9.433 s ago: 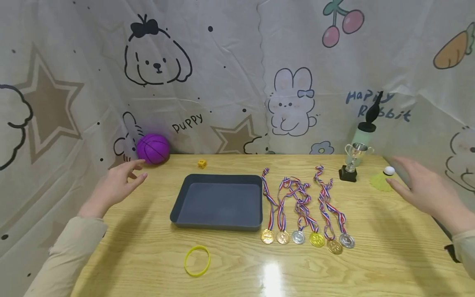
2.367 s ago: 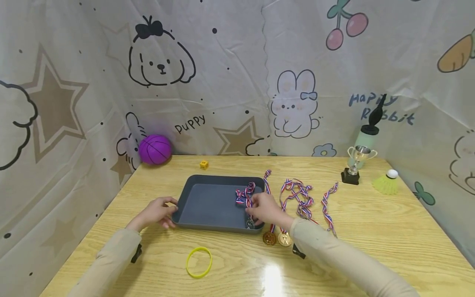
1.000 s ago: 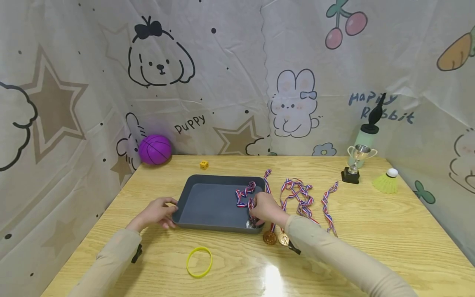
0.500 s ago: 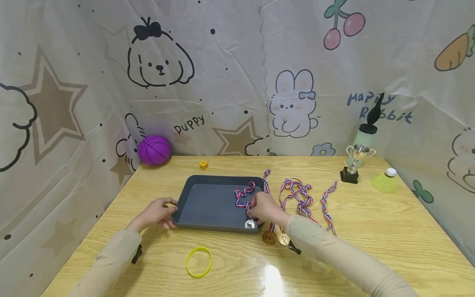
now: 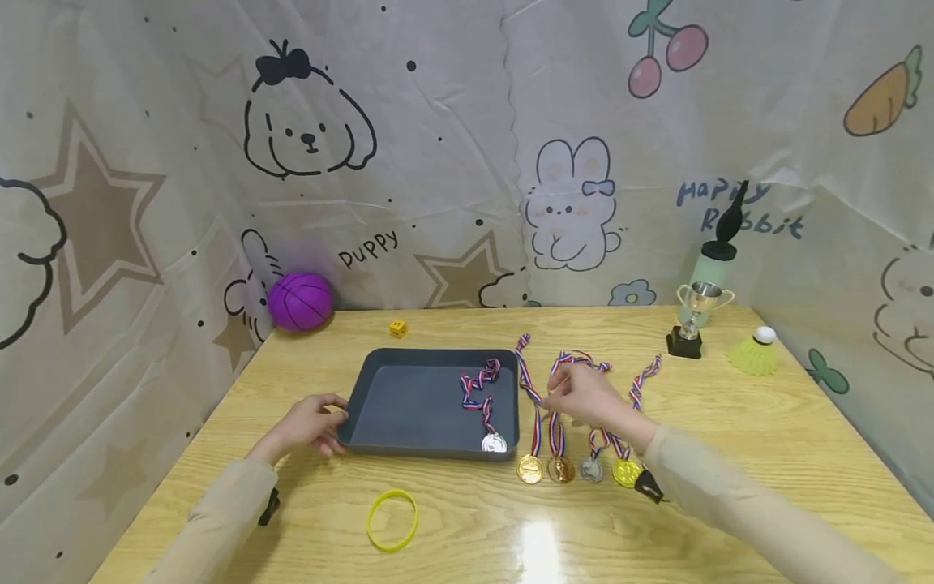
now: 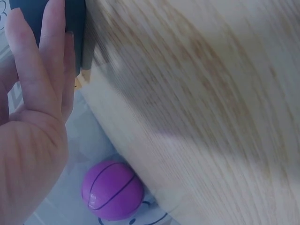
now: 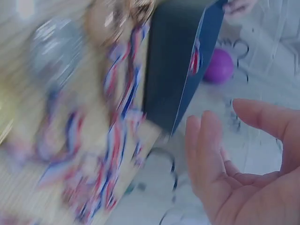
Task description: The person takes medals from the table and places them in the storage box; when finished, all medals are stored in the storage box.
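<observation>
My left hand (image 5: 310,422) is at the left side of the dark grey tray (image 5: 409,448), its fairly straight fingers (image 6: 52,28) against the outer wall. A silver medal (image 5: 494,442) lies in the tray's right part, its red, white and blue ribbon (image 5: 474,403) crumpled behind it. My right hand (image 5: 584,396) hovers right of the tray over the medal ribbons, fingers parted and holding nothing. On the table below it lie a gold medal (image 5: 530,469), a bronze medal (image 5: 561,470), another silver medal (image 5: 592,469) and a bright yellow-gold medal (image 5: 626,472), partly covered by the right wrist.
A yellow wristband (image 5: 392,521) lies in front of the tray. Behind it are a purple ball (image 5: 301,301) and a yellow die (image 5: 397,328). A trophy cup (image 5: 699,312), a pale green bottle (image 5: 711,272) and a yellow shuttlecock (image 5: 755,354) stand at the back right.
My right hand has let go of the silver medal, which now lies in the tray with its ribbon, and has moved right over the other ribbons. My left hand stays at the tray.
</observation>
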`<state>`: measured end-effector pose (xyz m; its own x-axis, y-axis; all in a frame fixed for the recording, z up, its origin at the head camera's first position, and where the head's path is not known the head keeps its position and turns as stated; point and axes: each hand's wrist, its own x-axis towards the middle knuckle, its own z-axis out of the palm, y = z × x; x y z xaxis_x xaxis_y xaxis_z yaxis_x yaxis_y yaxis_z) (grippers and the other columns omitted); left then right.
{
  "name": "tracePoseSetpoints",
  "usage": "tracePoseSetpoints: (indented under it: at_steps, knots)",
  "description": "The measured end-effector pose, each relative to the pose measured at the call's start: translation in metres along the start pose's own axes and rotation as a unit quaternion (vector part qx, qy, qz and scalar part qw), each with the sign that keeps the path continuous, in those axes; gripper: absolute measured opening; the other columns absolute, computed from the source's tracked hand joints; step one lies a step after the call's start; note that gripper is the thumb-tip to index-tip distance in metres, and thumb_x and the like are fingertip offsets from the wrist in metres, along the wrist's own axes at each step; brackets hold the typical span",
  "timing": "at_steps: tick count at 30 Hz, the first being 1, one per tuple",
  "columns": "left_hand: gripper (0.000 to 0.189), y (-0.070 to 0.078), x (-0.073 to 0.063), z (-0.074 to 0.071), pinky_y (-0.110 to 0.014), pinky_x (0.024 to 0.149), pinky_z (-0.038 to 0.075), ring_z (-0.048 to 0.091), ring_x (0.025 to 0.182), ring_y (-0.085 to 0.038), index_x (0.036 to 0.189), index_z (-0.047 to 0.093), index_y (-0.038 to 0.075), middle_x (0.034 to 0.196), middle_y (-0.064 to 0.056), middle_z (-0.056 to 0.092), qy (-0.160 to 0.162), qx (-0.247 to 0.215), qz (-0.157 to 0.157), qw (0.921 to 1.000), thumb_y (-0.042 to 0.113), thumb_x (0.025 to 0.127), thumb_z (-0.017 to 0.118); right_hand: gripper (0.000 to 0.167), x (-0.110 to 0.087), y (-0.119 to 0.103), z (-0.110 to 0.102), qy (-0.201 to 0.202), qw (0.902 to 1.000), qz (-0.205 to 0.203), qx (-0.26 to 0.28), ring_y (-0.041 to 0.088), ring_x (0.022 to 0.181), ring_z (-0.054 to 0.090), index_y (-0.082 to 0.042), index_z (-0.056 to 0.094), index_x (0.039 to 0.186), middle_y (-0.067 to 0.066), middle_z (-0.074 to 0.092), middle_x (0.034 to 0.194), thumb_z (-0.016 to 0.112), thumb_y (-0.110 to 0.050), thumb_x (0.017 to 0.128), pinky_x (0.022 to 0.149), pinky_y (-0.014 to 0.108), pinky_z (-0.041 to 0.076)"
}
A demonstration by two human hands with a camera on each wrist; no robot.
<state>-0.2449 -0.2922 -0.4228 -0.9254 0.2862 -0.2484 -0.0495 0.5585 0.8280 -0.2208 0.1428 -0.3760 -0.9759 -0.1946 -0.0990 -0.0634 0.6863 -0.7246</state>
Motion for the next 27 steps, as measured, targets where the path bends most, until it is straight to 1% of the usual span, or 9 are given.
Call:
tracePoseSetpoints:
  at_steps: [2, 4, 6, 10, 13, 16, 21, 24, 27]
  knots:
    - [0.039, 0.000, 0.000, 0.001, -0.031, 0.051, 0.059, 0.071, 0.061, -0.024, 0.129, 0.043, -0.013, 0.076, -0.017, 0.070, 0.002, 0.000, 0.000, 1.0000, 0.010, 0.098, 0.047, 0.036, -0.008, 0.013, -0.016, 0.004, 0.9999, 0.010, -0.011, 0.024, 0.075, 0.063, 0.004, 0.056, 0.105, 0.017, 0.065, 0.095, 0.070, -0.020, 0.084, 0.058, 0.032, 0.057]
    - [0.039, 0.000, 0.000, 0.001, -0.031, 0.051, 0.059, 0.071, 0.061, -0.024, 0.129, 0.043, -0.013, 0.076, -0.017, 0.070, 0.004, 0.000, -0.001, 1.0000, 0.010, 0.098, 0.047, 0.039, -0.015, 0.028, -0.031, 0.009, 0.9993, 0.020, -0.029, 0.022, 0.076, 0.061, 0.006, 0.055, 0.107, 0.019, 0.064, 0.097, 0.069, -0.024, 0.086, 0.057, 0.031, 0.054]
    - [0.039, 0.000, 0.000, 0.001, -0.031, 0.051, 0.059, 0.070, 0.061, -0.024, 0.129, 0.043, -0.013, 0.076, -0.017, 0.070, 0.006, 0.001, -0.003, 1.0000, 0.010, 0.098, 0.047, 0.043, -0.021, 0.043, -0.043, 0.013, 0.9985, 0.035, -0.040, 0.022, 0.079, 0.060, 0.008, 0.053, 0.108, 0.022, 0.062, 0.100, 0.068, -0.026, 0.086, 0.057, 0.032, 0.054]
    - [0.038, 0.000, 0.000, 0.001, -0.030, 0.051, 0.059, 0.071, 0.061, -0.024, 0.129, 0.044, -0.013, 0.077, -0.018, 0.069, 0.009, 0.001, -0.005, 0.9999, 0.010, 0.098, 0.047, 0.043, -0.030, 0.073, -0.055, 0.006, 0.9964, 0.072, -0.044, 0.021, 0.074, 0.058, 0.009, 0.050, 0.107, 0.021, 0.058, 0.095, 0.066, -0.026, 0.088, 0.055, 0.034, 0.056]
    - [0.039, 0.000, 0.000, 0.001, -0.030, 0.051, 0.059, 0.070, 0.061, -0.024, 0.129, 0.043, -0.013, 0.079, -0.020, 0.069, 0.008, -0.001, -0.007, 0.9999, 0.010, 0.098, 0.047, 0.042, -0.035, 0.089, -0.056, -0.006, 0.9944, 0.096, -0.042, 0.020, 0.072, 0.056, 0.009, 0.049, 0.105, 0.018, 0.057, 0.092, 0.065, -0.026, 0.089, 0.055, 0.034, 0.056]
    - [0.040, 0.002, -0.001, 0.000, -0.031, 0.051, 0.059, 0.070, 0.061, -0.023, 0.130, 0.042, -0.014, 0.079, -0.020, 0.069, 0.004, 0.001, -0.004, 1.0000, 0.010, 0.098, 0.047, 0.043, -0.040, 0.099, -0.052, -0.015, 0.9932, 0.106, -0.048, 0.020, 0.071, 0.054, 0.010, 0.048, 0.104, 0.016, 0.056, 0.089, 0.066, -0.026, 0.088, 0.054, 0.034, 0.055]
    - [0.040, 0.003, -0.003, 0.001, -0.031, 0.051, 0.059, 0.070, 0.060, -0.023, 0.130, 0.042, -0.014, 0.080, -0.021, 0.069, 0.003, 0.000, -0.007, 1.0000, 0.010, 0.098, 0.047, 0.036, -0.044, 0.105, -0.044, -0.022, 0.9924, 0.105, -0.060, 0.018, 0.068, 0.050, 0.004, 0.050, 0.094, 0.010, 0.053, 0.080, 0.068, -0.027, 0.086, 0.051, 0.032, 0.053]
    - [0.040, 0.004, -0.003, 0.001, -0.031, 0.051, 0.059, 0.070, 0.060, -0.023, 0.130, 0.042, -0.014, 0.081, -0.023, 0.069, 0.004, -0.001, -0.008, 1.0000, 0.010, 0.098, 0.047, 0.032, -0.044, 0.107, -0.041, -0.018, 0.9927, 0.098, -0.067, 0.017, 0.066, 0.048, 0.001, 0.051, 0.089, 0.007, 0.050, 0.076, 0.069, -0.025, 0.085, 0.049, 0.031, 0.051]
    - [0.040, 0.004, -0.004, 0.001, -0.032, 0.051, 0.059, 0.070, 0.061, -0.024, 0.130, 0.042, -0.013, 0.081, -0.023, 0.069, 0.005, -0.003, -0.008, 1.0000, 0.011, 0.098, 0.048, 0.028, -0.043, 0.109, -0.040, -0.014, 0.9928, 0.096, -0.070, 0.013, 0.058, 0.044, -0.002, 0.052, 0.082, 0.002, 0.047, 0.068, 0.070, -0.023, 0.084, 0.045, 0.028, 0.049]
